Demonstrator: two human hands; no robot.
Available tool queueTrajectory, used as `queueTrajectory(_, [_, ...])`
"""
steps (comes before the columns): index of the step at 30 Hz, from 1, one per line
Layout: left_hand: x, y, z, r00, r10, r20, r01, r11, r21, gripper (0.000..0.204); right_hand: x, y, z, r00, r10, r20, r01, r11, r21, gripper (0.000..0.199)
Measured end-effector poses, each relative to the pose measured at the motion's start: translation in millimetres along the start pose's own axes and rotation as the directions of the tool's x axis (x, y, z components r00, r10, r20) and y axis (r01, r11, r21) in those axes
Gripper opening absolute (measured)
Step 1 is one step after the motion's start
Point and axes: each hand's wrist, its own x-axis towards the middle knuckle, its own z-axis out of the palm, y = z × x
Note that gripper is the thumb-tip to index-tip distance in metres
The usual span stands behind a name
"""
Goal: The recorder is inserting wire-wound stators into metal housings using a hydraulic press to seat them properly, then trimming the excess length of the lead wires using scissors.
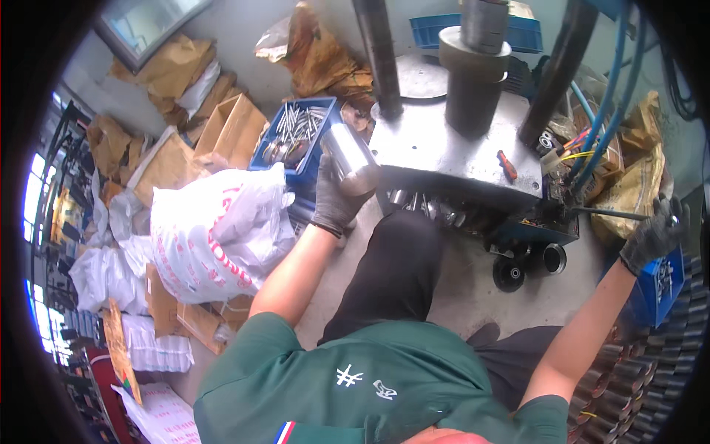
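In my gloved left hand [334, 194] is a shiny metal cylinder [350, 157], tilted, with the fingers closed around it. The cylinder is beside the left edge of a heavy steel press table [451, 159]. Far to the right, my gloved right hand [656, 235] is closed at the outer end of a dark metal rod [612, 213] that sticks out from the machine. A thick round ram [475, 92] stands over the table between two slanting columns. On the table top lies a small red-handled tool [507, 165].
Left of the table sits a blue bin [319, 111] of metal pins, near a large white sack [222, 229] and an open cardboard box [231, 132]. Black round parts [509, 273] lie on the floor below the machine. Another blue bin [658, 285] and stacked metal cylinders [614, 388] are at right.
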Motion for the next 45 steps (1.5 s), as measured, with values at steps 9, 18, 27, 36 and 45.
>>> queueTrajectory(9, [29, -81, 148, 0.982, 0.037, 0.186, -0.083, 0.966, 0.245, 0.063, -4, -21, -4, 0.947, 0.319, -0.031, -0.294, 0.904, 0.312, 0.042])
queueTrajectory(18, [65, -183, 169, 0.805, -0.139, 0.577, -0.216, 0.837, 0.502, 0.083, 1, -28, -1, 0.961, 0.274, 0.03, -0.272, 0.926, 0.262, 0.046])
queueTrajectory(27, [28, -206, 167, 0.863, -0.319, 0.391, 0.015, 0.792, 0.611, 0.087, 26, -55, -67, 0.918, 0.352, 0.185, -0.347, 0.936, -0.06, 0.028])
queueTrajectory(36, [22, -220, 162, 0.805, -0.379, 0.456, -0.032, 0.74, 0.672, 0.103, -27, -168, -46, 0.741, 0.294, 0.604, -0.485, 0.857, 0.176, 0.057])
queueTrajectory(45, [21, -233, 139, 0.833, -0.389, 0.394, 0.072, 0.781, 0.62, 0.082, -123, -141, 11, 0.395, 0.264, 0.88, -0.765, 0.624, 0.156, 0.1])
